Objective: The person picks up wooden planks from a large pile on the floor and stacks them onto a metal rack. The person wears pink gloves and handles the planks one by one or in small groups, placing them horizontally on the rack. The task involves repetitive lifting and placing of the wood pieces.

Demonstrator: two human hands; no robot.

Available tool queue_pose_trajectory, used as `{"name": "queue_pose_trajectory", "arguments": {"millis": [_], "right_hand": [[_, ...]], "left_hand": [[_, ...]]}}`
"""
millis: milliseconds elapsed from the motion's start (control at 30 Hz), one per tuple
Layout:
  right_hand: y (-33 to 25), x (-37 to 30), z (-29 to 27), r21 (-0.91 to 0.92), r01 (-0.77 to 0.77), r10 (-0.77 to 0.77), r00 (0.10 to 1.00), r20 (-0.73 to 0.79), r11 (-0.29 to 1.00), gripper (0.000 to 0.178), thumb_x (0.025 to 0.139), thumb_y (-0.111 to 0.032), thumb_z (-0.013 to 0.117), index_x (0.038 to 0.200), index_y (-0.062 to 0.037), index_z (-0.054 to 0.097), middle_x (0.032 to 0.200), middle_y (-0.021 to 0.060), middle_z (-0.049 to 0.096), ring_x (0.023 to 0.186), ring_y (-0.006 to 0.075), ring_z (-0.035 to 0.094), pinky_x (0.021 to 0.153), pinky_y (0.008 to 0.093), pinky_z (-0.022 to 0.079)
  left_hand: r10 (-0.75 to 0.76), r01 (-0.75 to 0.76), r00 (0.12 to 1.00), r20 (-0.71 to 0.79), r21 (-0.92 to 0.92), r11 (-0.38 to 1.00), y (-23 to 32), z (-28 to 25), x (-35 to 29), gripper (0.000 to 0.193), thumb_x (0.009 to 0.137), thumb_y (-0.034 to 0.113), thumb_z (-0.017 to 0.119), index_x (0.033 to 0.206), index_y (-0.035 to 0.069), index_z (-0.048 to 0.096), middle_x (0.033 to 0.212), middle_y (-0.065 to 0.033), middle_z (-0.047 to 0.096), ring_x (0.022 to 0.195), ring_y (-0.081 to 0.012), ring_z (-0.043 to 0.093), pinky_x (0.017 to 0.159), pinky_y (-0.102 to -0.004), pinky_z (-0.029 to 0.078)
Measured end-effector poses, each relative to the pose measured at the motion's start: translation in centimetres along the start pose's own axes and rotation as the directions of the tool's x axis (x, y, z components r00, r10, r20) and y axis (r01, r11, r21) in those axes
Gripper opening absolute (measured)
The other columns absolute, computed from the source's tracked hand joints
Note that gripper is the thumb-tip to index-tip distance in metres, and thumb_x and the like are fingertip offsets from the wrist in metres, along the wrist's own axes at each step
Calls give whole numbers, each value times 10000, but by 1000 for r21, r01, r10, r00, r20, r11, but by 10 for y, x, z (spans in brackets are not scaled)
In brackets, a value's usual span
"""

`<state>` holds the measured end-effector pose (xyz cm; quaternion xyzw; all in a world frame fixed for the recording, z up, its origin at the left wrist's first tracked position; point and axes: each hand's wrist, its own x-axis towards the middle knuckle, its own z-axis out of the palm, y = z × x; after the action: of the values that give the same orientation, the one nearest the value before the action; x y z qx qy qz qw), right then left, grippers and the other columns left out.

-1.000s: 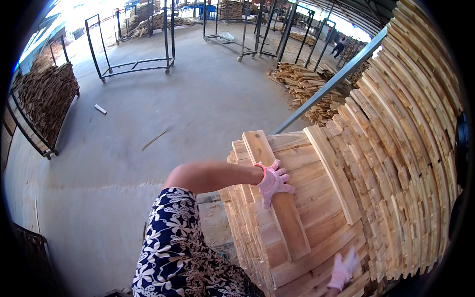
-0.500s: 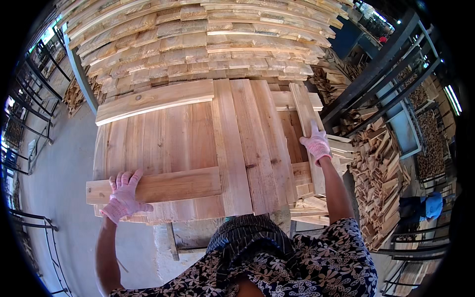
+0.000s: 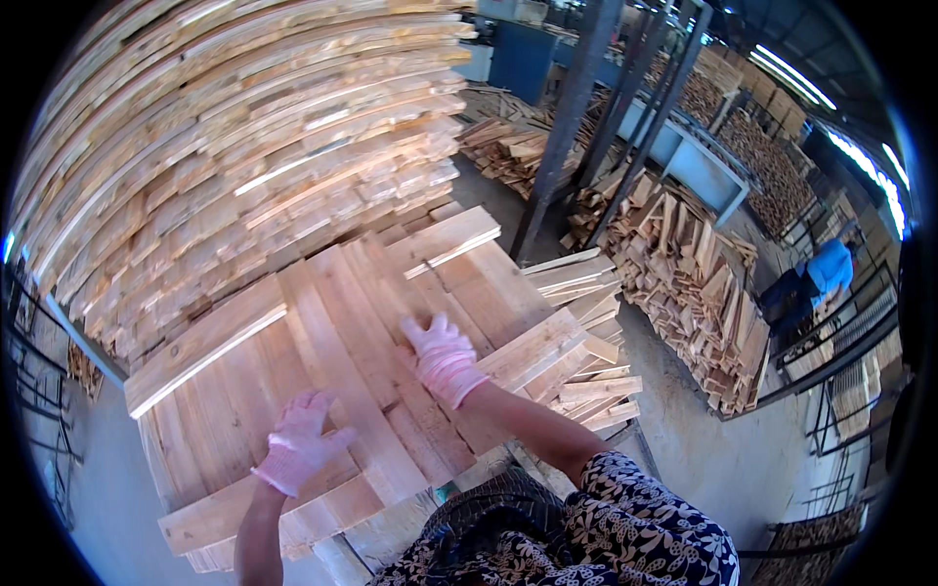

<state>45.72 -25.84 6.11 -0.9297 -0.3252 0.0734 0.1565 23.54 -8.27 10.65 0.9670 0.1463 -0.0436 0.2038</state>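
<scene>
Both my hands wear pink knit gloves and lie on a low stack of pale wooden boards (image 3: 332, 322) in front of me. My left hand (image 3: 298, 441) rests flat, fingers apart, on the near boards close to the stack's front edge. My right hand (image 3: 445, 356) presses palm-down on the boards in the middle of the stack, fingers spread. Neither hand grips a board. A thick plank (image 3: 205, 344) lies across the stack's far left side.
A tall wall of stacked boards (image 3: 244, 146) rises behind the low stack. Loose offcuts (image 3: 586, 352) lie at its right edge. Steel posts (image 3: 567, 127) and a heap of short planks (image 3: 684, 283) stand to the right. A person in blue (image 3: 826, 273) works far right.
My view has swung right. My left hand let go of the crosswise board at the front left and moved inward; my right hand moved from the stack's right edge to its middle.
</scene>
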Motion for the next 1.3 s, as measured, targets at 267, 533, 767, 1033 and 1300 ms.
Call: {"name": "queue_pose_trajectory", "arguments": {"millis": [267,533,767,1033,1300], "right_hand": [[40,50,77,274,54,-90,989,119,960,419,973,-380,577,1316,-140,570,1218,222,586,1165,406,597,949,495,527],[101,-5,5,527,279,-457,855,244,803,369,1040,-348,472,1317,-136,592,1316,94,656,939,307,701,836,461,575],[376,-121,-18,411,174,92,829,-552,895,301,934,-196,627,1196,-54,674,1141,175,677,1054,366,617,884,450,515],[512,-307,152,673,-728,814,464,349,127,498,936,-339,563,1284,10,638,1169,239,706,1131,373,664,986,409,503],[506,-368,288,580,-677,626,221,748,-454,501,941,-263,626,1386,-40,565,813,58,626,622,150,564,536,327,482]], "left_hand": [[295,-318,945,-144,-181,931,118,26,139,650,861,395,753,1388,78,544,1332,-210,568,1240,-398,554,1070,-477,458],[734,-727,679,-33,105,678,350,40,237,570,879,348,732,1371,118,561,1231,-177,629,1150,-376,611,1013,-468,497],[787,-800,575,222,-47,598,480,161,297,517,914,389,669,1344,115,585,1253,-178,635,1161,-386,611,998,-461,495],[528,-376,604,597,-371,849,491,479,250,681,949,468,641,1460,44,488,1354,-231,623,1256,-381,598,1059,-438,462],[313,-352,326,892,-193,916,307,716,151,570,870,539,636,1260,124,653,1344,-208,607,1260,-330,560,1111,-401,370]]}}
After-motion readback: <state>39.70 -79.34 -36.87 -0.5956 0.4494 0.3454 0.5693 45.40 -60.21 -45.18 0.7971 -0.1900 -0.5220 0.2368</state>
